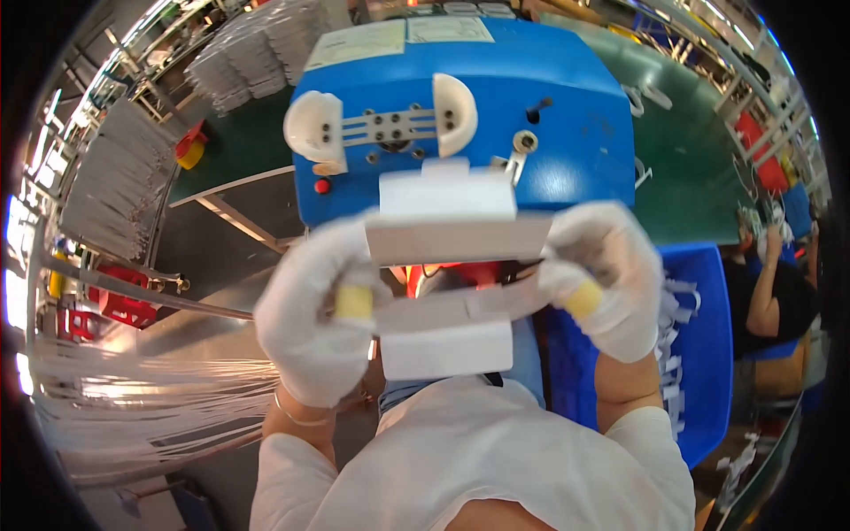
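Observation:
My two hands, in white gloves with yellow patches on the thumbs, hold up a white hollow rectangular piece (456, 239) with flaps at its far and near sides. I can see through its middle to red below. My left hand (310, 310) closes round its left end, and my right hand (611, 279) grips the right end; both are slightly blurred. Just beyond stands a blue machine (567, 115). On it, two white rounded blocks (317, 128) flank a slotted metal bar (390, 128). The piece's near flap hangs above my lap.
A blue bin (713, 354) with white strips stands at my right. Left are a red button (322, 187) on the machine, a yellow-red container (190, 148) and hanging white strands (168, 398). Stacked wrapped white parts (257, 57) stand far left. A co-worker's arm (768, 283) shows at right.

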`<act>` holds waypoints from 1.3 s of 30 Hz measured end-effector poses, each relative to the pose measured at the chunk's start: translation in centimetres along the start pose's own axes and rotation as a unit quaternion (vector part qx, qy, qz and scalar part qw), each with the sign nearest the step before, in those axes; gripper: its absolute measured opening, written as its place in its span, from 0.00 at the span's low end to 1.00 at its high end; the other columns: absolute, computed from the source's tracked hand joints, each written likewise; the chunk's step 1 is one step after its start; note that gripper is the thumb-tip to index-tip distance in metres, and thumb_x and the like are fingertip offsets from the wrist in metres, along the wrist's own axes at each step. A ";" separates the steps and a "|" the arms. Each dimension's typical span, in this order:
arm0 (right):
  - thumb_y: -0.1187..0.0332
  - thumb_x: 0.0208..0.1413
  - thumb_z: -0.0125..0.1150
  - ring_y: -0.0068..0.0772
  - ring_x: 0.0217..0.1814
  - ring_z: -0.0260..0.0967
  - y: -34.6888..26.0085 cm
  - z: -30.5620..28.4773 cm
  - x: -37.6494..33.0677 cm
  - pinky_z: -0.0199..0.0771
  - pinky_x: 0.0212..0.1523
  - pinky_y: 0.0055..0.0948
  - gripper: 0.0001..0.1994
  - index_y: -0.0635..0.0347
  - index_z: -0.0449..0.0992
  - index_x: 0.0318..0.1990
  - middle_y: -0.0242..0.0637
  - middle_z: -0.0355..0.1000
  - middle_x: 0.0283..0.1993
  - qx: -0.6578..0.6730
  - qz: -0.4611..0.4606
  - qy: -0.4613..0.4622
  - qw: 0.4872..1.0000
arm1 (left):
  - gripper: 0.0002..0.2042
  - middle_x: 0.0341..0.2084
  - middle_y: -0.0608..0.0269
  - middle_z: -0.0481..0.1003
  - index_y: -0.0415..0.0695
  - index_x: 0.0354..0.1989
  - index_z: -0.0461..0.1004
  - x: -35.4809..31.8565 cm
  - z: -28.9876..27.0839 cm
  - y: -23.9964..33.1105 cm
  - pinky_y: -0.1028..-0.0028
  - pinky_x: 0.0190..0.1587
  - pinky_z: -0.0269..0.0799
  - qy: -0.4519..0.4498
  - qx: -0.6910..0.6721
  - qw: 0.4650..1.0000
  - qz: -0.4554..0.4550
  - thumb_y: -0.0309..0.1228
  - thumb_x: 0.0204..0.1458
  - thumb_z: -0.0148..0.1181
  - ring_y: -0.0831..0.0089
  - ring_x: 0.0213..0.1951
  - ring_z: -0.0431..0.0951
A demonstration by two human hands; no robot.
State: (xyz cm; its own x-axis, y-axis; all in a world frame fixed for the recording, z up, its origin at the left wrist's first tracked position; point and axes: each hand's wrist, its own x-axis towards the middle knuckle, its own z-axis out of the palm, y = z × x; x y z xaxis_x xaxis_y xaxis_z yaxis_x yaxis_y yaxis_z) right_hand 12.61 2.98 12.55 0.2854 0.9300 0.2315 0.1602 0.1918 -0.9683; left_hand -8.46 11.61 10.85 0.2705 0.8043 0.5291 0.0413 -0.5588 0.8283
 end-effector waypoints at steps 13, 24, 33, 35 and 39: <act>0.66 0.56 0.59 0.22 0.29 0.73 0.6 2.7 10.9 0.70 0.34 0.19 0.11 0.65 0.70 0.40 0.35 0.73 0.33 -0.010 -0.237 0.033 0.971 | 0.09 0.24 0.68 0.76 0.36 0.40 0.77 10.2 -0.6 -1.2 0.83 0.25 0.67 0.102 0.088 0.990 0.040 0.25 0.53 0.55 0.86 0.21 0.69; 0.62 0.56 0.60 0.20 0.41 0.68 0.5 1.6 12.3 0.67 0.42 0.19 0.16 0.65 0.70 0.46 0.34 0.71 0.40 0.018 -0.126 -0.049 0.991 | 0.19 0.26 0.68 0.73 0.38 0.47 0.70 7.8 -1.7 -6.5 0.84 0.21 0.64 0.109 -0.083 0.991 0.004 0.43 0.59 0.50 0.86 0.21 0.69; 0.66 0.56 0.58 0.17 0.30 0.61 -2.3 3.8 14.8 0.68 0.33 0.18 0.09 0.65 0.74 0.35 0.29 0.69 0.30 -0.075 -0.128 -0.102 0.984 | 0.14 0.31 0.50 0.77 0.31 0.41 0.71 5.0 2.4 -8.3 0.73 0.29 0.78 -0.060 -0.375 0.904 -0.196 0.33 0.57 0.53 0.68 0.26 0.79; 0.66 0.56 0.58 0.17 0.30 0.62 -1.8 4.6 15.2 0.68 0.32 0.18 0.09 0.65 0.74 0.35 0.28 0.68 0.30 -0.124 -0.160 -0.094 0.975 | 0.14 0.32 0.49 0.76 0.30 0.40 0.71 5.1 1.6 -8.9 0.73 0.28 0.79 -0.068 -0.368 0.904 -0.205 0.32 0.57 0.53 0.67 0.27 0.79; 0.66 0.58 0.55 0.20 0.39 0.66 -2.7 4.2 13.6 0.67 0.42 0.21 0.11 0.64 0.73 0.43 0.32 0.70 0.37 -0.192 -0.144 -0.046 0.970 | 0.12 0.32 0.54 0.76 0.32 0.40 0.72 4.7 0.2 -8.0 0.72 0.26 0.78 -0.086 -0.305 0.909 -0.270 0.31 0.57 0.53 0.68 0.25 0.78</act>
State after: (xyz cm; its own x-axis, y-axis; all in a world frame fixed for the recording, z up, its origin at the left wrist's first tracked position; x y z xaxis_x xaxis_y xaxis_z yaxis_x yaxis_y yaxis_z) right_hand 12.04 16.40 17.94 0.0945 0.8827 0.4603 0.5652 0.3331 -0.7547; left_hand -7.31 19.83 6.68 0.5171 0.8557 0.0215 -0.3143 0.1665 0.9346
